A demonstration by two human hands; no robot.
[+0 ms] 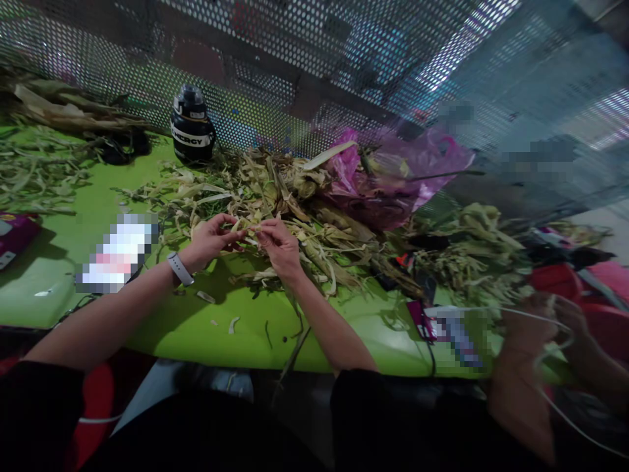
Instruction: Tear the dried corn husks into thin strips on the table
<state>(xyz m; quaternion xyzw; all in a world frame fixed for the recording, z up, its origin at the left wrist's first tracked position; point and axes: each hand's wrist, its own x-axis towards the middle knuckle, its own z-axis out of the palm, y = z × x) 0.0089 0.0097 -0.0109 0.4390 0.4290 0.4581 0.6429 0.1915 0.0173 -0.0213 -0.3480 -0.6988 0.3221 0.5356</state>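
My left hand [212,240] and my right hand [278,245] meet over the green table [162,321], both pinching a thin pale strip of dried husk [249,227] between their fingertips. A grey watch sits on my left wrist. Just beyond my hands lies a big heap of dried corn husks [295,203].
A black jug [191,126] stands by the perforated metal screen at the back. A pink plastic bag [388,177] lies right of the heap. More husks lie at the far left [44,170] and right [466,255]. Another person's hands [545,328] hold pale strips at the right.
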